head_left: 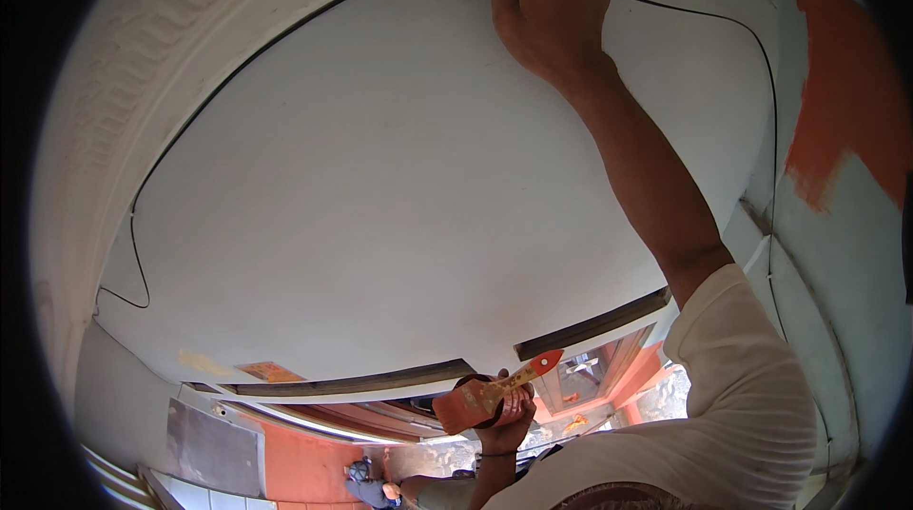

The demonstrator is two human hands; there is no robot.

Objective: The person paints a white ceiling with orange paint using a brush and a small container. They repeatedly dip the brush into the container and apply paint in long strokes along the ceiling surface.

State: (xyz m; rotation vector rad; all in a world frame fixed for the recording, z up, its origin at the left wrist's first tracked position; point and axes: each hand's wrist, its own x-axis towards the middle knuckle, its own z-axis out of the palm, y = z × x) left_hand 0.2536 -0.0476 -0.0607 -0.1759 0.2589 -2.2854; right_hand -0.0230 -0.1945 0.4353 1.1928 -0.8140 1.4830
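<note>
My right hand (552, 10) is raised to the top of the pale wall (380, 158), just under the moulded white cornice (162, 63). Its fingers are curled closed, and a small whitish bit shows at their tips; the rest of what they hold is hidden. A thin black cable (314, 13) runs along the wall's upper edge and passes behind this hand. Low in the view, my left hand (509, 429) is closed on a wide paintbrush (490, 396). The brush has a red-ended handle and orange-coated bristles. Behind it, a dark rounded rim is partly covered.
On the right, a side wall carries an orange painted patch (851, 82), with the cable hanging beside it. Dark slots (352, 382) cross the wall's lower part. Far below, another person (366, 483) is near an orange wall (304, 460).
</note>
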